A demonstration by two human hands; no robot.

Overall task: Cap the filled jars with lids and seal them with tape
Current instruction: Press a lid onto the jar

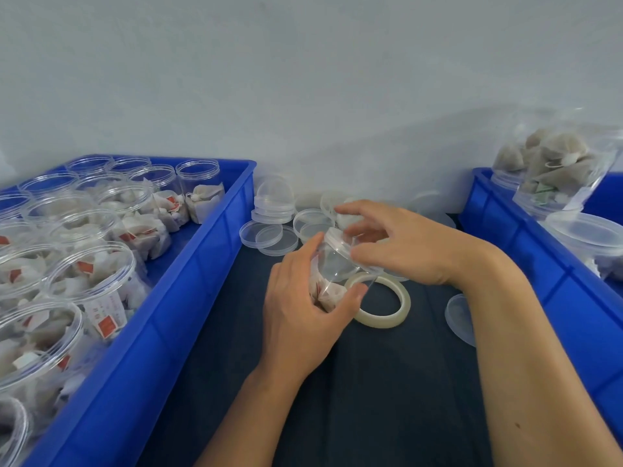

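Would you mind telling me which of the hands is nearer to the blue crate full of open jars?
Left. The left hand grips the jar beside that crate; the right hand is farther away, on the lid.

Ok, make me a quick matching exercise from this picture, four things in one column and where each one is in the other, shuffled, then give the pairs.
Things:
1. clear plastic jar with tea bags
2. translucent roll of tape
3. stack of clear plastic lids
4. open filled jars

Places:
A. standing in the blue plastic crate on the left
B. gripped in the left hand, right hand on its lid
C. lying flat on the dark table
D. by the wall beside the left crate

Pairs: 1-B, 2-C, 3-D, 4-A
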